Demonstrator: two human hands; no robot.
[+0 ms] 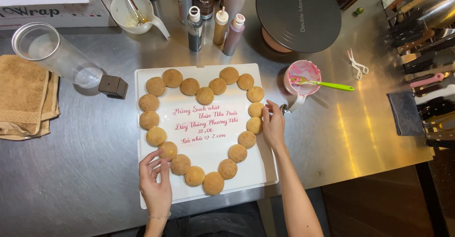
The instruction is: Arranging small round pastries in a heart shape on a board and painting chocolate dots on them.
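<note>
My left hand [155,186]: it rests on the bottom left part of the white board [265,168]. My fingers are loose and spread, and they grip nothing. My fingertips touch 1 round brown puff [168,150] low on the left side of the heart.

My right hand [273,125]: it sits at the right edge of the board. The fingers are bent a little but hold nothing. The fingertips touch the puff [255,109] on the right side of the heart.

The puffs: many round brown ones lie in a ring that makes a heart shape [204,96] on the board. Pink writing [204,122] fills the middle (I will not read it out).

Which way: the left puff lies just up and to the right of my left hand. The right puff lies just to the left of my right fingertips. Each hand is nearest to its own side. The heart's long way runs from the dip at the top down to the point near me.

Close by: a pink cup [303,73] with a green spoon [327,83] stands just above my right hand. A clear jar [54,54] lies tipped over at the far left, next to folded brown towels [23,97]. Squeeze bottles [215,21] stand behind the board.
</note>
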